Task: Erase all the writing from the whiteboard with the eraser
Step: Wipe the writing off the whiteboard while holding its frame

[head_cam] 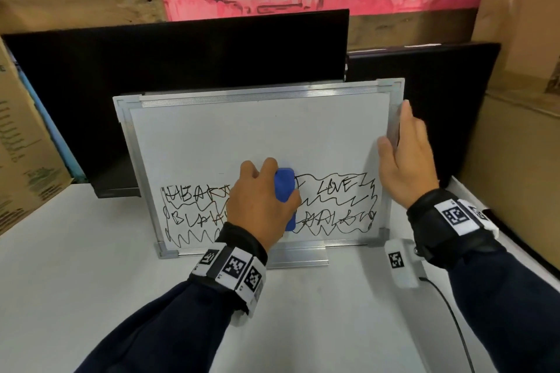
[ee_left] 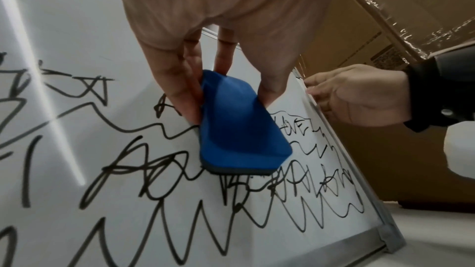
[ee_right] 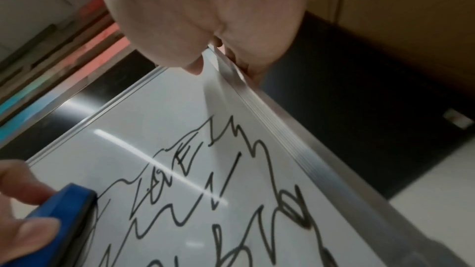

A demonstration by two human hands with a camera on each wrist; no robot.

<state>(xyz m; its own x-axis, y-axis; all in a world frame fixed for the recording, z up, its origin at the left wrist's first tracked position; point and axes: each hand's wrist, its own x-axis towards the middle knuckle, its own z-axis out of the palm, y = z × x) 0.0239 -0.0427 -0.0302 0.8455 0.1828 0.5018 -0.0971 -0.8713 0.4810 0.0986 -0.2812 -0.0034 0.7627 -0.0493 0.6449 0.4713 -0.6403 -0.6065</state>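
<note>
left hand [head_cam: 260, 206] has the blue eraser [head_cam: 285, 191] pinched flat on the board [head_cam: 242, 136], long axis running up-down over the scribbles, while the right hand [head_cam: 406, 160] grips the board's right edge, thumb in front

Upper whiteboard [head_cam: 257, 136] bare; black panels [head_cam: 181, 54] directly behind.

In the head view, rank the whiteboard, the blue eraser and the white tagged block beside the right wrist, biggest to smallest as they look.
1. whiteboard, by far the largest.
2. blue eraser and white tagged block: these look alike, and the left hand covers part of the eraser, so no ranking.
</note>
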